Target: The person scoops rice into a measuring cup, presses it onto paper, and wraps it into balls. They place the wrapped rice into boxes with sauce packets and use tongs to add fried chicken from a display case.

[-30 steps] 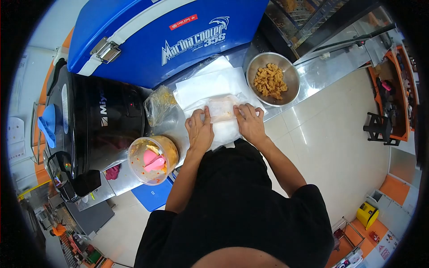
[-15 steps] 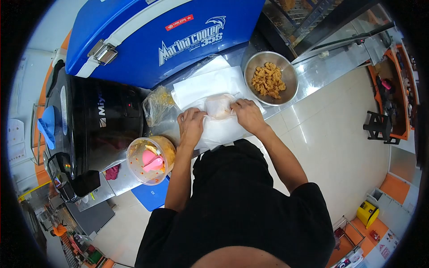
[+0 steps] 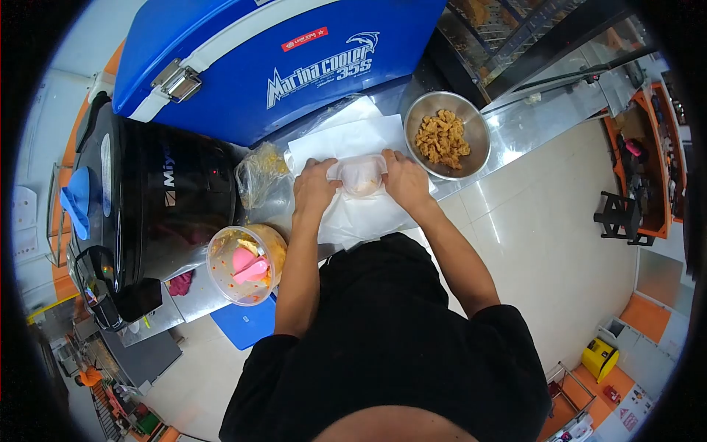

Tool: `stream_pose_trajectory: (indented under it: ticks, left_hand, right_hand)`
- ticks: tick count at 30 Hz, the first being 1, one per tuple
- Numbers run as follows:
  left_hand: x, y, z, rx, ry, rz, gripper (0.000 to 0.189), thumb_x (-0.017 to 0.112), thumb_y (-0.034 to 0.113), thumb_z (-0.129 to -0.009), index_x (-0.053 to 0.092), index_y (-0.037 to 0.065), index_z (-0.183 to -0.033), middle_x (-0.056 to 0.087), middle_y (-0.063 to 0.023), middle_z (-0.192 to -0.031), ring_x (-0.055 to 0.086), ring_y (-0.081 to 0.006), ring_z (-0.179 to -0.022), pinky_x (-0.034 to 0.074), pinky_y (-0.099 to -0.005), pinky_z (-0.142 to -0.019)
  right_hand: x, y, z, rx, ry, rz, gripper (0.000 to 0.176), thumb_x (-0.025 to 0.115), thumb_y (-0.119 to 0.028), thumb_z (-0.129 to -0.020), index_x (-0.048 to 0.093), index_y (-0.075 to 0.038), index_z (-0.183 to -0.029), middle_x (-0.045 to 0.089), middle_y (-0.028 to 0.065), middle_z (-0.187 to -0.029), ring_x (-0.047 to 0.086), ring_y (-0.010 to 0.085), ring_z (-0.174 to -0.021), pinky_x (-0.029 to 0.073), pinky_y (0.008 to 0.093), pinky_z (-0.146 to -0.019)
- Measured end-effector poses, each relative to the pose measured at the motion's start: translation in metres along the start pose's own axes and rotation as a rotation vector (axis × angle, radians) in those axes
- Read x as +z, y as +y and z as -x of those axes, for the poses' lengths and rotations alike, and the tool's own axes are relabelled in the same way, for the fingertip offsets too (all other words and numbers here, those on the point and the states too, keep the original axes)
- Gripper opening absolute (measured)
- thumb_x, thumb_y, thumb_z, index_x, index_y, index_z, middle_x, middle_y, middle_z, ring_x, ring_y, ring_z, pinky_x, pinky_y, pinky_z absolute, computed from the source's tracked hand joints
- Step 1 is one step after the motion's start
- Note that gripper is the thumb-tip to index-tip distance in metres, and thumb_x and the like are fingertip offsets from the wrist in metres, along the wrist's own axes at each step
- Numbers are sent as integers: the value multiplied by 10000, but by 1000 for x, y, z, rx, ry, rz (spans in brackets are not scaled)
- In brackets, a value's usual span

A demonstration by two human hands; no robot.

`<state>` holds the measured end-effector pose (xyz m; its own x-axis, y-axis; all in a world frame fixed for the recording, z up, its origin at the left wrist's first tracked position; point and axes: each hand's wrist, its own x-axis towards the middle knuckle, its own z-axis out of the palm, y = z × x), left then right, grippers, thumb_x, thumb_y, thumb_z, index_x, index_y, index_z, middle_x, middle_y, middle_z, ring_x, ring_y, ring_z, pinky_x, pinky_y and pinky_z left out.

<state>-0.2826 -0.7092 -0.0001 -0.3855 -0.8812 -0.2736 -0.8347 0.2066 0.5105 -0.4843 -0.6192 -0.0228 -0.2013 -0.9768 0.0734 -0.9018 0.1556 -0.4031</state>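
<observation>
A translucent-wrapped bundle point(image 3: 361, 177) is held between two bare hands above white paper sheets point(image 3: 361, 221) at a metal counter point(image 3: 526, 121). The left end of the wrapping is pinched between thumb and fingers of the left hand point(image 3: 315, 188); the right end is pinched in the same way by the right hand point(image 3: 406, 180). The film is drawn out between the two grips, and something pale is enclosed in its middle, though what it is cannot be told. Whether the underside of the bundle is touching the paper cannot be made out either.

Just beyond the right hand, a steel bowl point(image 3: 480, 136) is partly filled with golden-brown fried pieces point(image 3: 442, 140). To the left of the paper, a crumpled clear bag point(image 3: 259, 177) is seen on the counter, and nearer the left forearm a pink scoop point(image 3: 250, 267) is contained in a clear plastic tub point(image 3: 223, 254) marked with orange-red smears. The far side of the workspace is bounded by a blue cooler point(image 3: 324, 88) lettered "Marina Cooler 35S", and the left by a glossy black appliance point(image 3: 169, 214), against which a blue scoop point(image 3: 76, 202) is seen.
</observation>
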Motion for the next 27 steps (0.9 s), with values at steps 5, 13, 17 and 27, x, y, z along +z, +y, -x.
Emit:
stream_pose_trajectory:
  ticks: [5, 13, 17, 27]
  left_hand:
    - [-5, -1, -5, -5, -19, -24, 526, 855, 139, -722, 710, 162, -1227, 643, -128, -1209, 620, -342, -1139, 511, -424, -949]
    - [-4, -1, -6, 19, 29, -204, 337, 858, 239, -718, 734, 169, -1023, 697, -34, -1118, 565, -248, -1187, 383, -466, -1003]
    - [-1, -4, -9, 12, 2, -206, 237, 837, 228, -735, 745, 151, -940, 733, -19, -982, 617, -255, -1089, 393, -462, -983]
    - [63, -31, 27, 345, 488, -53, 175, 753, 103, -781, 773, 68, -951, 732, -86, -949, 658, -297, -902, 519, -430, -815]
  right_hand:
    - [4, -2, 0, -42, 96, 5, 199, 678, -78, -791, 703, -35, -984, 689, 155, -944, 681, 344, -899, 558, 440, -800]
    - [15, 4, 18, -62, 179, -112, 90, 701, -70, -768, 701, -47, -856, 665, 108, -901, 632, 321, -891, 549, 423, -778]
    - [27, 11, 25, -142, 169, -130, 61, 678, -54, -788, 708, -38, -839, 647, 95, -883, 620, 311, -890, 552, 410, -751]
    - [17, 11, 40, -230, -27, -117, 336, 625, -45, -815, 691, 58, -1127, 597, 148, -1131, 542, 327, -1092, 506, 397, -961]
